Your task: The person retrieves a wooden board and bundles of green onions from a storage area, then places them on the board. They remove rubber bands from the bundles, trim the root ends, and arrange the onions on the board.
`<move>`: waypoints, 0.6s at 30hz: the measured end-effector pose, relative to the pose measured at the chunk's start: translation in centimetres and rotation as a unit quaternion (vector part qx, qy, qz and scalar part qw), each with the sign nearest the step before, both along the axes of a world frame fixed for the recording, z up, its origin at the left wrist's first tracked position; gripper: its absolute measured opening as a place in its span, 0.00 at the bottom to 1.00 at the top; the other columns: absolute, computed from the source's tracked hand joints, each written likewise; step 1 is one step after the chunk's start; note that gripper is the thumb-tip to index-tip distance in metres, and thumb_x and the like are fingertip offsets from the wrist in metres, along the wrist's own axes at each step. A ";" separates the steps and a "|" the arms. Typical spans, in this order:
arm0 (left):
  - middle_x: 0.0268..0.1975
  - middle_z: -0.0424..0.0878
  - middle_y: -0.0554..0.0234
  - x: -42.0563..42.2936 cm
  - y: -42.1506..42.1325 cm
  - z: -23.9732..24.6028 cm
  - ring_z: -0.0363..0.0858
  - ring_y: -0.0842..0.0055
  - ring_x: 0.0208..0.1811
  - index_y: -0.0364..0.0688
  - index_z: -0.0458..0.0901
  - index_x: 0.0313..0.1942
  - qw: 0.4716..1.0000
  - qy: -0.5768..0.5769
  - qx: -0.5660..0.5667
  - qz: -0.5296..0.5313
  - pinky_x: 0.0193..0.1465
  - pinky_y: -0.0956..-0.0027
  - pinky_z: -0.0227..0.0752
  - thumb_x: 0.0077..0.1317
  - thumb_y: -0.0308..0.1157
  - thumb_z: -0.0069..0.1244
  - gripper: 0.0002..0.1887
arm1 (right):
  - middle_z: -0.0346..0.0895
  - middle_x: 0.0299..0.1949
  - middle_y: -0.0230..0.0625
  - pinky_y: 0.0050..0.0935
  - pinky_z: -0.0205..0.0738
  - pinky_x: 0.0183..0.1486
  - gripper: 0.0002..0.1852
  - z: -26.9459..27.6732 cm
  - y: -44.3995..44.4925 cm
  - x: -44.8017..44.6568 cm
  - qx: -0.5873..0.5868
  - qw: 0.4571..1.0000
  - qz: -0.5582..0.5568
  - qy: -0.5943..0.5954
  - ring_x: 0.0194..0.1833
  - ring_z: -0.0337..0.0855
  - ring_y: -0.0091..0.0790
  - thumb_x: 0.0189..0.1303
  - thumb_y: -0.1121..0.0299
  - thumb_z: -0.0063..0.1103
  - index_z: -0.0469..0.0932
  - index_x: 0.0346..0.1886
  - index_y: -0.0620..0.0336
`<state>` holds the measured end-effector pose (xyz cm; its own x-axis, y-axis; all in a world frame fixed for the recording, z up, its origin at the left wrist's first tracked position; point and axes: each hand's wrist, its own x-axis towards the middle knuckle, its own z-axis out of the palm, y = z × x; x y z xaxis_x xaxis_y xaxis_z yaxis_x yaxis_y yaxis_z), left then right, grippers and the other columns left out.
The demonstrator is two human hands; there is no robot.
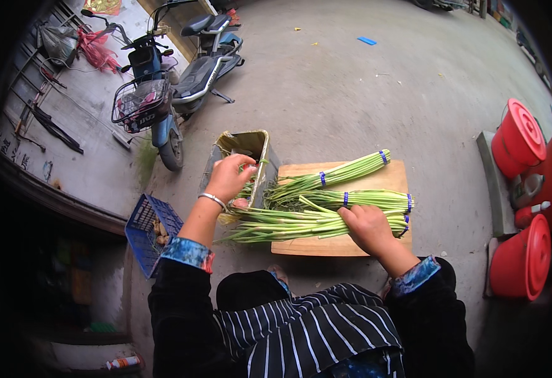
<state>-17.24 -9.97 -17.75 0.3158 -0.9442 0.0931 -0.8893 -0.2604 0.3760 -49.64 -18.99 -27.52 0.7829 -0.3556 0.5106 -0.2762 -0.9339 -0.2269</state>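
My right hand (369, 229) grips the nearest bundle of garlic scapes (285, 223), whose right end has a blue band. Its loose left ends reach past the wooden board (337, 248) beneath. Two more bundles lie behind it: a middle green bundle (375, 198) and a far green bundle (354, 171), each with two blue bands. Over a tall rectangular bin (270, 158) holding plant scraps, my left hand (231, 177) hangs with curled fingers and a bracelet on the wrist. A green bit shows by its fingertips at the rim; whether they hold it is unclear.
A blue plastic crate (150, 255) with brownish pieces stands left of the bin. Beyond it, an electric scooter (181, 90) is parked by the wall. To the right are a lidded red bucket (519, 137) and a second red bucket (521, 260) beside a concrete ledge (495, 189).
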 end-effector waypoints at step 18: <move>0.31 0.71 0.65 -10.2 3.9 -3.4 0.73 0.71 0.36 0.44 0.78 0.31 0.939 -0.157 -0.066 -0.299 0.36 0.67 0.66 0.58 0.32 0.53 0.04 | 0.71 0.25 0.33 0.33 0.69 0.32 0.12 -0.5 0.4 -0.1 0.011 0.999 0.016 0.030 0.28 0.76 0.35 0.50 0.72 0.54 0.75 0.40 0.56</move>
